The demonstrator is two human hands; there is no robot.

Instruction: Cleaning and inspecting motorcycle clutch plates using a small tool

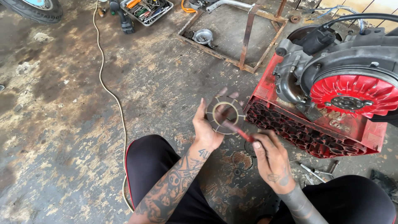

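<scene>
My left hand point(206, 127) holds a round grey clutch-like disc point(225, 114) with a brass-coloured inner ring, face up in front of my knees. My right hand point(270, 157) grips a thin red-handled tool point(240, 130) whose tip rests on the disc's ring. Both forearms reach out over my black trousers. Just right of the hands, a small engine point(331, 66) with a red finned flywheel point(352, 95) sits on a red plastic crate point(311, 128).
A rusty metal frame point(244, 45) lies on the stained concrete floor ahead, with a round metal part point(203, 36) inside it. A tool tray point(147, 10) and a black power tool point(124, 18) lie at the top. A cream cable point(112, 95) runs along the left. Loose tools point(317, 171) lie by my right knee.
</scene>
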